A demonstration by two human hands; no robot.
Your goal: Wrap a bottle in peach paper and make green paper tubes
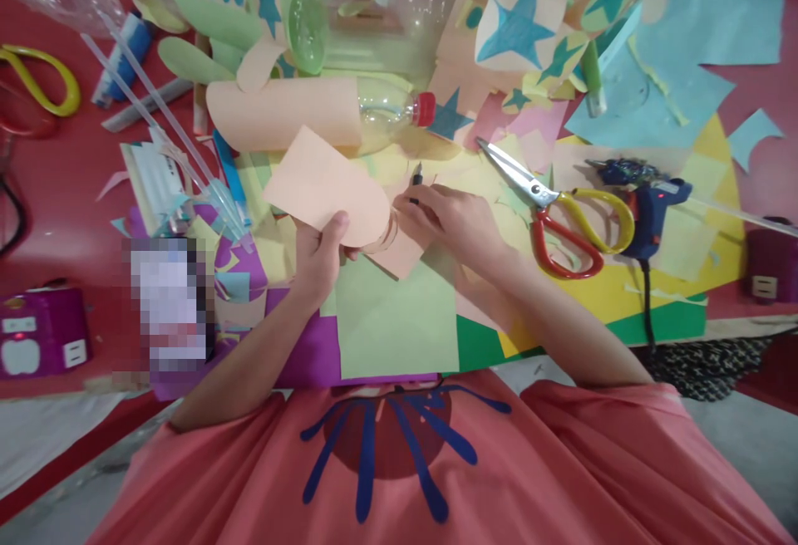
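Between the thumb and fingers of my left hand [321, 258] is a peach paper piece [330, 184] with one rounded end. My right hand [452, 217] is closed around a dark pen [417, 179], whose black end points away from me. Its fingertips are beside the rounded end, over a second peach sheet [399, 261]; curved lines show between the two hands. A light green sheet [399, 325] lies nearer to me. Beyond the hands lies a bottle wrapped in peach paper [287, 113], its red cap to the right.
Large scissors [536, 189] lie open at the right, beside a blue glue gun [652, 217] with a cord. Clear bottles [386, 38] and paper with blue stars [520, 26] fill the back. A phone [171, 304], straws [155, 105] and yellow-handled scissors [43, 84] are at the left.
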